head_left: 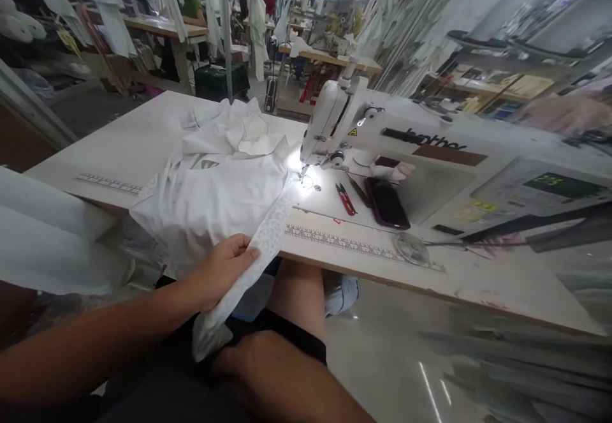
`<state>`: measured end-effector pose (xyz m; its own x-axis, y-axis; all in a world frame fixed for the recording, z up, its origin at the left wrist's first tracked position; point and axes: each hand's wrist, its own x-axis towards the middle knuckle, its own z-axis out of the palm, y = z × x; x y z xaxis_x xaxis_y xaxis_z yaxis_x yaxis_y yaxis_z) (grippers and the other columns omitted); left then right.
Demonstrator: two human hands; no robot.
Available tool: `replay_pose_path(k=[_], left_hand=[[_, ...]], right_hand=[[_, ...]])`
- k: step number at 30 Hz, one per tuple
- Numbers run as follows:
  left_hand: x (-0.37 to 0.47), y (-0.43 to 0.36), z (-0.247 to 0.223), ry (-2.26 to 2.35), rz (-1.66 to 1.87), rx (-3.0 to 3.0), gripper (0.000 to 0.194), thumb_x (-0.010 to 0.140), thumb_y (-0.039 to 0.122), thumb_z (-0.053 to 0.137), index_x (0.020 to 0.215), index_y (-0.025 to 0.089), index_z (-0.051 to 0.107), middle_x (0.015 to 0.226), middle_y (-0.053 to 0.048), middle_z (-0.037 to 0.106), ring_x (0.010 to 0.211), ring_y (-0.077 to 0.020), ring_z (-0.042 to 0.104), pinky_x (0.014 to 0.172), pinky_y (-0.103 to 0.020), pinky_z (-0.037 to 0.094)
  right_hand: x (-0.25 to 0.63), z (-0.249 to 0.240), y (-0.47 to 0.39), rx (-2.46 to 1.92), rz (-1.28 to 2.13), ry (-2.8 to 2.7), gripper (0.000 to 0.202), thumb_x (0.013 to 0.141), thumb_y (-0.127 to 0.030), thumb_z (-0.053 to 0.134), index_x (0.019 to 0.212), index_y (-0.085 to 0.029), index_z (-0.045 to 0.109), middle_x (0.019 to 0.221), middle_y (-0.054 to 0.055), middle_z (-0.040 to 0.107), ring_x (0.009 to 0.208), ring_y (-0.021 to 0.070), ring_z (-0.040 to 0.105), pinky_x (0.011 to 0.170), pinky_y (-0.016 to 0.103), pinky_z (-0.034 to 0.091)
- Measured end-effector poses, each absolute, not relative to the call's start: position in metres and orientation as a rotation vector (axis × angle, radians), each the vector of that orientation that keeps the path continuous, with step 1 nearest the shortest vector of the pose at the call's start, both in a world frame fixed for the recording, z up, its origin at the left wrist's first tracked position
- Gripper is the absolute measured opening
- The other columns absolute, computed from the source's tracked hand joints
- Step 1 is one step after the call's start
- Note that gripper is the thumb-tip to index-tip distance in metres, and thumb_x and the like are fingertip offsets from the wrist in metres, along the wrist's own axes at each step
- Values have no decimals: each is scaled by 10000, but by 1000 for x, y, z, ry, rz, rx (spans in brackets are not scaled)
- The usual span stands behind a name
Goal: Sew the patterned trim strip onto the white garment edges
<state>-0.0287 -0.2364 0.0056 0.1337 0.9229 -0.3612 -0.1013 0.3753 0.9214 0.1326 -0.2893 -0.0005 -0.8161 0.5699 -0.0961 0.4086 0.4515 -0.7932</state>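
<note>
A white garment (215, 187) lies bunched on the sewing table, to the left of the needle. From the presser foot (303, 171) of the sewing machine (382, 136), a pale leopard-patterned fabric strip (273, 226) runs down toward my lap. My left hand (228, 268) pinches this strip between thumb and fingers at the table's front edge. The strip's lower end hangs folded over my lap. Beside that end is my right hand (239, 360), low in the view; its fingers are hidden and blurred, so its grip cannot be made out.
Red thread snips (346, 200), a brown-handled tool (358, 189) and a dark phone (388, 203) lie under the machine arm. A ruler tape (344, 242) runs along the table's front edge, with a clear round disc (411, 248) near its right end. Other workstations stand behind.
</note>
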Motion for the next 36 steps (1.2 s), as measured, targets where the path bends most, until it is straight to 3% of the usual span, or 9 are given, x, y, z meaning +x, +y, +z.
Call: replay_pose_path(k=[5, 8, 12, 22, 31, 36], left_hand=[[-29, -253, 1, 1213, 960, 1033, 444, 740, 268, 728, 1127, 179, 532, 1119, -55, 648, 1054, -207, 605, 904, -328, 471], [-30, -257, 2, 1187, 980, 984, 461, 729, 251, 739, 1124, 167, 518, 1119, -70, 655, 1063, -216, 615, 926, -353, 475], [-30, -260, 5, 1155, 965, 869, 510, 694, 251, 779, 1120, 165, 512, 1119, -73, 659, 1055, -219, 622, 909, -343, 489], [-33, -269, 8, 1040, 816, 668, 521, 717, 187, 778, 1171, 186, 520, 1154, -50, 646, 1073, -190, 608, 902, -284, 489], [-32, -273, 35, 1029, 721, 642, 513, 721, 210, 790, 1169, 195, 542, 1127, -46, 654, 1075, -203, 615, 870, -256, 504], [-36, -275, 35, 939, 586, 800, 490, 751, 198, 733, 1182, 213, 500, 1036, -23, 658, 1012, -197, 626, 871, -310, 518]], right_hand=[[156, 15, -246, -1066, 682, -2269, 190, 940, -170, 515, 984, -223, 691, 917, 36, 702, 869, 188, 617, 779, 309, 478], [155, 14, -229, -907, 427, -2299, 206, 944, -136, 501, 1016, -176, 690, 1011, 88, 674, 965, 218, 568, 826, 354, 485], [152, 14, -229, -666, 338, -2500, 214, 963, -129, 474, 1054, -142, 667, 1031, 85, 674, 991, 218, 553, 865, 373, 475], [157, 39, -232, -529, 101, -2848, 98, 926, -130, 544, 946, -139, 640, 1014, 67, 676, 982, 218, 550, 768, 347, 441], [154, 64, -226, -449, 97, -2958, 46, 917, -191, 573, 931, -159, 602, 887, 17, 616, 845, 190, 509, 637, 347, 397], [165, 55, -242, -470, 17, -2768, 225, 986, -158, 428, 897, -152, 634, 902, 46, 655, 879, 190, 568, 646, 325, 464]])
